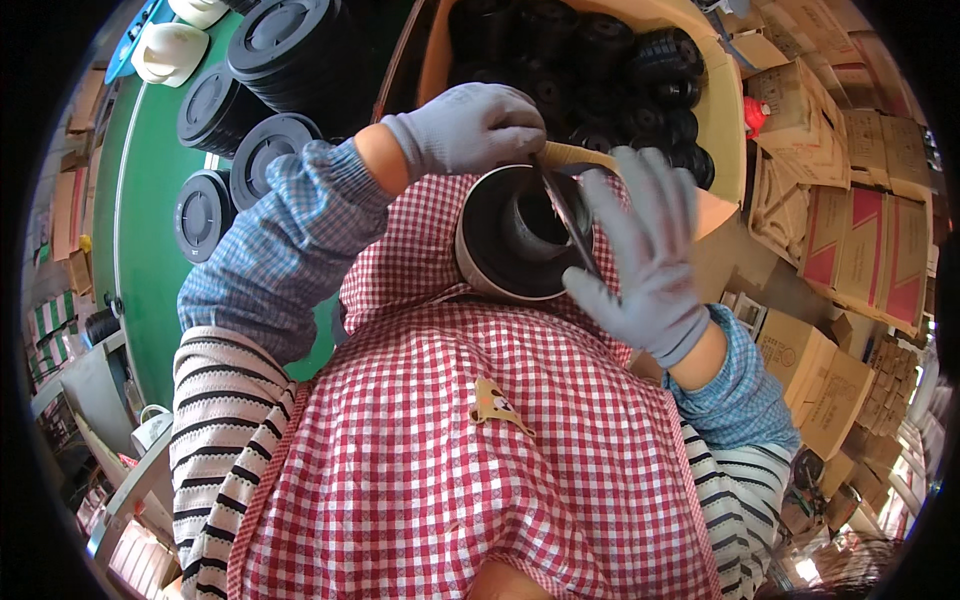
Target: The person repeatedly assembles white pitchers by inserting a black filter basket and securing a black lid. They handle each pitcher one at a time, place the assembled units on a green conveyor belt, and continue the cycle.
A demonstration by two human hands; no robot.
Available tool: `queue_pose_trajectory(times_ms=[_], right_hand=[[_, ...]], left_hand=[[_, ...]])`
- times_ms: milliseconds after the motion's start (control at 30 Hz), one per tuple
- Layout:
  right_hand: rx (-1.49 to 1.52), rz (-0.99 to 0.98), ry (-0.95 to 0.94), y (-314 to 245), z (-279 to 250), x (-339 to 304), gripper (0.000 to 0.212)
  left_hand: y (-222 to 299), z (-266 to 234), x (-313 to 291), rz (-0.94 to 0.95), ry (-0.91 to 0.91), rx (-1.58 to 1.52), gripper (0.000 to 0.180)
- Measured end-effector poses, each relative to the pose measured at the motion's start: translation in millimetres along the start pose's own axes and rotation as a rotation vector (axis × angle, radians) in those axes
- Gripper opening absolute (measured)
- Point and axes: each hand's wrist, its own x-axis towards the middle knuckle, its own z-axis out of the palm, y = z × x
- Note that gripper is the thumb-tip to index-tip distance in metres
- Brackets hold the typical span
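A black disc (570,222) stands almost edge-on and slanted above a round tub on a seated person's lap, between two gloved hands. Beside the person's left runs a long green table (150,320). Ahead is a large cardboard box (735,105), flaps open, full of dark round pieces (665,52). A red-and-white checked apron (480,385) covers the person's chest and lap. Black round lids (275,38) stand stacked on the table. The white-rimmed tub (475,245) has a black inside, with a short black tube (525,235) in it. Both arms are bent, in blue checked sleeves (265,230). From where I stand, the left hand (462,130) comes across from the side, wrist level with the tub's far rim, its fingers bent and bunched together at the disc's upper end; I cannot tell how firmly they pinch it, or whether they do. The right hand (645,255) is raised on the other side, fingers straight and loosely spread, thumb held apart, its tip near the disc's lower end.
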Motion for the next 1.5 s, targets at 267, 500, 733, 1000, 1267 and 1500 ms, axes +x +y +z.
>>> queue_pose_trajectory(times_ms=[267,500,733,1000,1267,1500], right_hand=[[0.713,-0.151,-0.129,-38,43,46,0.108],[1.548,0.124,-0.193,-17,45,49,0.108],[0.955,-0.233,-0.161,29,37,87,0.080],[0.231,-0.173,-0.160,53,46,57,0.038],[0.018,-0.150,-0.471,48,33,79,0.069],[0.007,0.024,-0.596,31,34,92,0.070]], left_hand=[[7,36,39,-0.068,0.058,-0.426,0.028],[119,29,-73,0.631,0.249,-0.022,0.026],[124,74,-62,0.467,0.082,0.062,0.036],[73,67,-76,0.647,0.231,-0.444,0.015],[139,6,-100,-0.086,0.185,-0.356,0.063],[123,24,-61,-0.640,-0.248,0.232,0.061]])
